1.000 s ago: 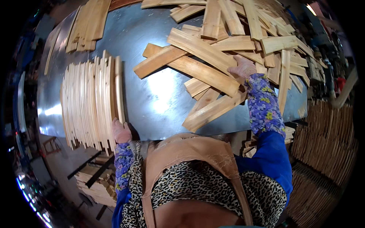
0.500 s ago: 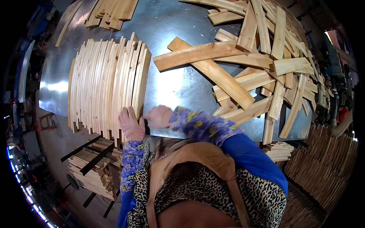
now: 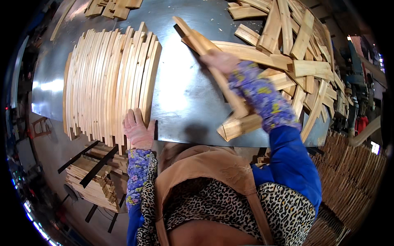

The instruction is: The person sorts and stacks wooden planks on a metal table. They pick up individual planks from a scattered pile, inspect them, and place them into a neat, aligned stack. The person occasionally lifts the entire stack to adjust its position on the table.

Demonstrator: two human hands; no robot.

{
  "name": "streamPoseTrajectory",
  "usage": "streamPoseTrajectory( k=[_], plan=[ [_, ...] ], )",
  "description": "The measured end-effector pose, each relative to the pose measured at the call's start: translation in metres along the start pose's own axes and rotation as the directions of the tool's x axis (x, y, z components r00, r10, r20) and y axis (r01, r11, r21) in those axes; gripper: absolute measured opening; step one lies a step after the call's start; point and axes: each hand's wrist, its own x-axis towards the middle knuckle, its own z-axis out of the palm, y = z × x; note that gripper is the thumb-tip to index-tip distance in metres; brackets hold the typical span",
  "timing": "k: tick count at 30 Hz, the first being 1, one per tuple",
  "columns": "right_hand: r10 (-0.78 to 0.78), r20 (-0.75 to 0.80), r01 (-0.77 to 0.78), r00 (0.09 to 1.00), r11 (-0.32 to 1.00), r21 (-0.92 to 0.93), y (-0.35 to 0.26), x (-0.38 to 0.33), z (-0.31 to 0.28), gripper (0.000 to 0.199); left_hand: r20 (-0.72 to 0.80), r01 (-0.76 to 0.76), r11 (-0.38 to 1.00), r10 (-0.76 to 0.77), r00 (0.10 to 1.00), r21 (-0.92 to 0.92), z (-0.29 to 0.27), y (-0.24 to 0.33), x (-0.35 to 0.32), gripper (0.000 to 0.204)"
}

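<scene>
My left hand [image 3: 138, 130], in a pale pink glove, lies with fingers stretched on the near ends of a tight row of wooden boards [image 3: 108, 78] standing on edge. To its right, my right hand [image 3: 221, 61] is gloved too and slightly blurred. Its fingers are closed around a long narrow wooden board [image 3: 223, 86] that is tilted over the loose pile. Under and beside that board lie several flat boards, among them a short-looking board [image 3: 242, 126] close to the table's front edge.
A heap of crossed boards [image 3: 303, 67] covers the right of the metal table [image 3: 174, 98]. More boards [image 3: 111, 9] lie at the far left. Below the table, stacked boards [image 3: 92, 180] rest on dark bars at left, and a large board stack [image 3: 349, 176] stands at right.
My right hand has moved from beside my left hand out to the right and away, and has taken hold of a board from the pile. My left hand stays on the row.
</scene>
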Motion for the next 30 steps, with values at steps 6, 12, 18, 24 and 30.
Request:
streamPoseTrajectory(
  k=[6,12,18,24,30],
  plan=[
    [-0.329,0.191,0.353,0.925,0.93,-0.106,-0.077,0.008,0.216,0.076,0.061,0.04,0.999,-0.041,0.997,0.024,-0.001,0.007,0.012,0.096],
    [-0.422,-0.623,0.087,0.658,0.865,-0.494,0.057,0.004,0.108,0.045,0.049,-0.007,0.998,0.004,0.999,0.057,-0.005,0.003,0.008,0.096],
    [0.194,-0.387,-0.285,0.901,0.939,-0.194,0.1,-0.053,0.021,0.099,0.027,-0.056,0.997,0.057,0.998,-0.06,-0.016,0.015,0.012,0.085],
    [0.055,-0.12,0.091,0.991,0.37,0.925,0.077,-0.007,0.074,0.06,0.54,0.514,0.175,0.167,0.825,-0.84,0.007,0.119,0.05,0.079],
    [-0.272,-0.496,-0.147,0.825,0.744,-0.652,0.097,0.04,-0.025,0.091,0.773,0.808,-0.135,0.235,0.588,-0.574,0.04,0.121,0.1,0.055]
  ],
)
